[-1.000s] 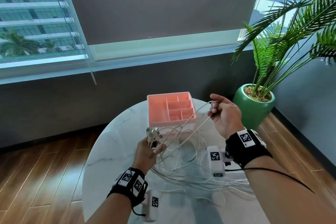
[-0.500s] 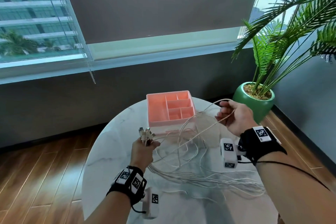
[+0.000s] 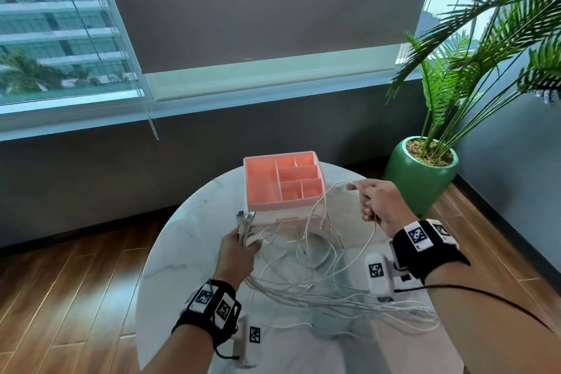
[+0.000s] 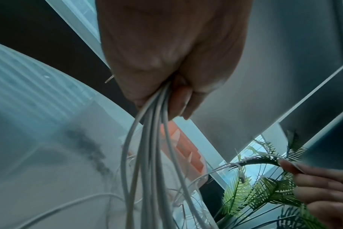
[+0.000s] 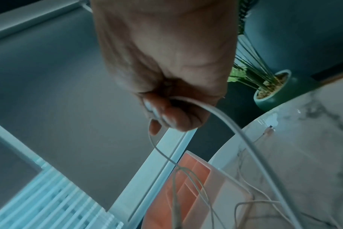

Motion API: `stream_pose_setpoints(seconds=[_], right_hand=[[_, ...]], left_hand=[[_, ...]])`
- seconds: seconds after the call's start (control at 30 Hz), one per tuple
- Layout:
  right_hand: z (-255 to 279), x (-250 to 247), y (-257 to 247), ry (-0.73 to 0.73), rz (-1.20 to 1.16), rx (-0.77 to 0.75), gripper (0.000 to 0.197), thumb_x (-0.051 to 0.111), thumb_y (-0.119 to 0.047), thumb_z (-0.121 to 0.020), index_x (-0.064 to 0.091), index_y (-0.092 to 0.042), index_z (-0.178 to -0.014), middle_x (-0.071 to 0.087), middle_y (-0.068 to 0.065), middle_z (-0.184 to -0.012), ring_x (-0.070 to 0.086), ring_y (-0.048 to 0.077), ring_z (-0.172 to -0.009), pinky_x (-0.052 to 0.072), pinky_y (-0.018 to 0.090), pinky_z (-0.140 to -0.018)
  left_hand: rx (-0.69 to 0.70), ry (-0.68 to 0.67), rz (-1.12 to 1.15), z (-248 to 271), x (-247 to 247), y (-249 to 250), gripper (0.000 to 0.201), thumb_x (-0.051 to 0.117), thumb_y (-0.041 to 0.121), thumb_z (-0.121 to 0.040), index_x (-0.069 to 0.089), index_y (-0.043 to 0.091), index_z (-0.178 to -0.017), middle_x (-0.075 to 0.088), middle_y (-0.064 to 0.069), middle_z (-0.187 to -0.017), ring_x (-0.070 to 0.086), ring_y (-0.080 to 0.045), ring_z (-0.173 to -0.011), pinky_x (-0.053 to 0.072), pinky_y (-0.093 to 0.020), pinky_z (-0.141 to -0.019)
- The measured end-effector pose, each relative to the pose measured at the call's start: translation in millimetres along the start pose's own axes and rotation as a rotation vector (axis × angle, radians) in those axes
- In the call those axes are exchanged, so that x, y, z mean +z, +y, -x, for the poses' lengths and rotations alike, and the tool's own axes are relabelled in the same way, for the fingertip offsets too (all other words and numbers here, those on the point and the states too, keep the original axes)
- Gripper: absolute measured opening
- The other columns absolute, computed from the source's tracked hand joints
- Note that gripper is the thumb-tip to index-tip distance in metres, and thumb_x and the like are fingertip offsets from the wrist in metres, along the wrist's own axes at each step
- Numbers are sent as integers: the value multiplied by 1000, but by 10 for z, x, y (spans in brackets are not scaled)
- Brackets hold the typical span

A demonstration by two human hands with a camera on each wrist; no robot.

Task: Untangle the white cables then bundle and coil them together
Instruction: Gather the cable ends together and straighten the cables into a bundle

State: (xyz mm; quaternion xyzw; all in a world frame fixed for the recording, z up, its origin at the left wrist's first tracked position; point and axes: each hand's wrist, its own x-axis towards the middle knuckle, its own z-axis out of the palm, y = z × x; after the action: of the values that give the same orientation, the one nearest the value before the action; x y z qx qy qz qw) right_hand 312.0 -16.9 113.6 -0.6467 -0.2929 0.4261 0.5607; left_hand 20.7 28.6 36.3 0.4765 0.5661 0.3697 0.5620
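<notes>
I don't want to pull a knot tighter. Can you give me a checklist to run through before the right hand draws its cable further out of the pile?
1. Left hand grips the gathered cable ends: ok.
2. Right hand has a grip on one cable only: ok in the right wrist view.
3. That cable runs free of the other loops: not ok, strands still cross on the table.
4. Cables clear of the pink tray: not ok, strands pass over its near right corner.
5. Knots in the pile: cannot tell.
</notes>
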Motion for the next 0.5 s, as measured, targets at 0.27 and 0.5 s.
stream_pose_setpoints(seconds=[0.27,0.5], right_hand=[[309,318,57,-506,104,-18,21,50,0,-99,70,4,-100,59,12,-63,52,19,-52,44,28,-49],[495,483,92,-795,-23,63,19,55,2,-82,62,13,-95,60,15,-71,53,20,-57,45,28,-54]], left_hand=[[145,-64,150,95,221,328,12,73,8,-88,66,9,-78,42,10,-46,31,-9,-38,27,-21,-41],[316,-115,57,155,294,353,19,78,-1,-80,74,13,-92,71,9,-72,57,2,-53,45,-15,-54]])
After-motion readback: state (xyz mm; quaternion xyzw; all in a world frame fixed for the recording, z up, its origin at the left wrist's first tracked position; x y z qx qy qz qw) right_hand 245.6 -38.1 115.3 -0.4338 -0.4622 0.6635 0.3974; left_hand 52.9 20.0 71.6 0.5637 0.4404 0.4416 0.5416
